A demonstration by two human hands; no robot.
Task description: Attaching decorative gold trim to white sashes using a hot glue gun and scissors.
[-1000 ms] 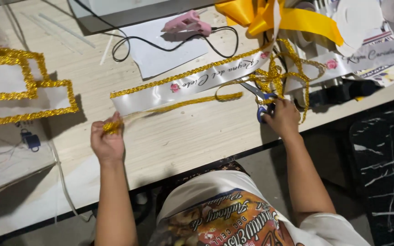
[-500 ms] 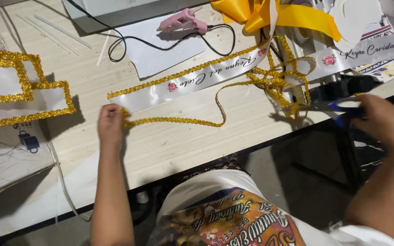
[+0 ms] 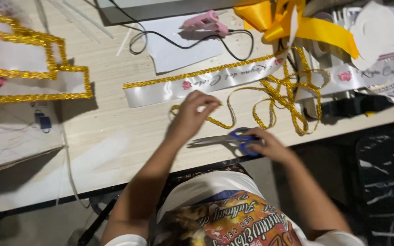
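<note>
My left hand (image 3: 192,113) pinches the end of a gold glitter trim cord (image 3: 270,98) just below a white satin sash (image 3: 206,82) printed with script and a small pink rose. The cord loops in a tangle to the right of the hand. Blue-handled scissors (image 3: 226,138) lie flat on the wooden table (image 3: 128,132) near its front edge, blades pointing left, and my right hand (image 3: 267,146) rests on their handles. The sash carries gold trim along its upper edge only.
A pink glue gun (image 3: 204,23) with a black cable lies on white paper at the back. A yellow satin bow (image 3: 292,25) sits at the back right. White sashes edged with gold (image 3: 33,68) lie at the left. More printed ribbon (image 3: 379,75) lies far right.
My right hand has come back from the right and set the scissors down on the table. My left hand has moved right and up to the cord end beneath the sash.
</note>
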